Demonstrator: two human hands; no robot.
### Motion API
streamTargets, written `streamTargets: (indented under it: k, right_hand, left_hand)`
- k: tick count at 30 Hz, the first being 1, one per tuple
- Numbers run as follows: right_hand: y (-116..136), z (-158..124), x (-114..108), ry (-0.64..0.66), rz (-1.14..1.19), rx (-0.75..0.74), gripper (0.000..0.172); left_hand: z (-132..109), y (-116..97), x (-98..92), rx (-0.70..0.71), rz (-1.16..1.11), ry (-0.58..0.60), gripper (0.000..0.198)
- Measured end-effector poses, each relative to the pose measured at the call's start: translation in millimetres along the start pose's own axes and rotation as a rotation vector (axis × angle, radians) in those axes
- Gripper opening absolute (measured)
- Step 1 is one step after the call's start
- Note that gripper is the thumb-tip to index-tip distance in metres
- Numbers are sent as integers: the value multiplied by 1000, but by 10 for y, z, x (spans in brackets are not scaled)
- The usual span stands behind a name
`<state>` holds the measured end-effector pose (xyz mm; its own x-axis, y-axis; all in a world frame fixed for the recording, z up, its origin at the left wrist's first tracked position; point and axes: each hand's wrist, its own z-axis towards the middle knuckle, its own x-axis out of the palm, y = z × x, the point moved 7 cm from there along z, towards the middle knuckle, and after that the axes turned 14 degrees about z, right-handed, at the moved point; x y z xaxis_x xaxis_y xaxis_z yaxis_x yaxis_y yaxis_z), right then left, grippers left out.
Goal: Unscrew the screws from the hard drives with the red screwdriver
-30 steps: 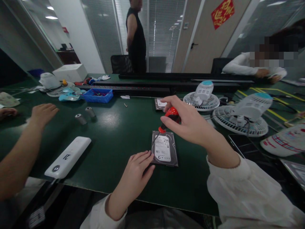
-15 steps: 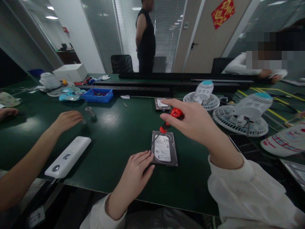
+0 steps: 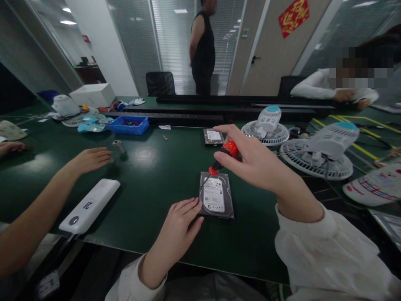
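Note:
A hard drive (image 3: 214, 196) with a white label lies flat on the green table (image 3: 150, 200). My right hand (image 3: 250, 161) holds a red and black screwdriver (image 3: 230, 148) by its handle, tilted, with the thin tip at the drive's left edge. Fingertips of my left hand (image 3: 180, 221) rest against the drive's lower left edge; its fingers are stretched out, with the thumb apart. Behind the screwdriver lies a second hard drive (image 3: 213, 136).
White fans (image 3: 319, 146) stand at the right, beside a white printed container (image 3: 374, 184). At the left are another person's hand (image 3: 92, 160), a white power bank (image 3: 90, 206), a metal cylinder (image 3: 118, 146) and a blue basket (image 3: 129, 126). Small screws (image 3: 165, 138) lie behind.
My right hand's fingers have shifted on the screwdriver handle, opening slightly, and the handle has moved a little left. My left hand stays put. The standing person has moved right.

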<state>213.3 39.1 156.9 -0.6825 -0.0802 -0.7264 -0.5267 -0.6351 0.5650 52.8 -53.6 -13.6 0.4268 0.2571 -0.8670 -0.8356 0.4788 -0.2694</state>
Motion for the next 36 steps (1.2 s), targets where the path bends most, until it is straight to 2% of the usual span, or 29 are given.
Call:
streamTargets:
  k: [3, 6, 10, 16, 18, 23, 29, 36]
  right_hand:
    - [-30, -4, -29, -17, -58, 64, 50]
    - [-9, -16, -42, 11, -65, 18, 40]
    - [3, -33, -39, 66, -56, -8, 51]
    - [3, -10, -62, -23, 1, 10, 46]
    - [-13, -9, -49, -9, 31, 41, 45]
    - [-49, -21, -31, 43, 73, 109, 62]
    - [-109, 0, -34, -32, 18, 95, 40]
    - [-58, 17, -95, -76, 40, -10, 30]
  left_hand:
    - [1, -7, -6, 2, 1, 5, 38]
    - [1, -6, -11, 6, 5, 10, 37]
    - [5, 3, -4, 7, 16, 23, 37]
    - [9, -10, -17, 6, 11, 20, 36]
    - [10, -13, -22, 6, 12, 21, 36]
    - [11, -10, -27, 12, 13, 8, 36]
    - [4, -6, -10, 20, 23, 11, 36]
    - [15, -14, -26, 25, 9, 2, 35]
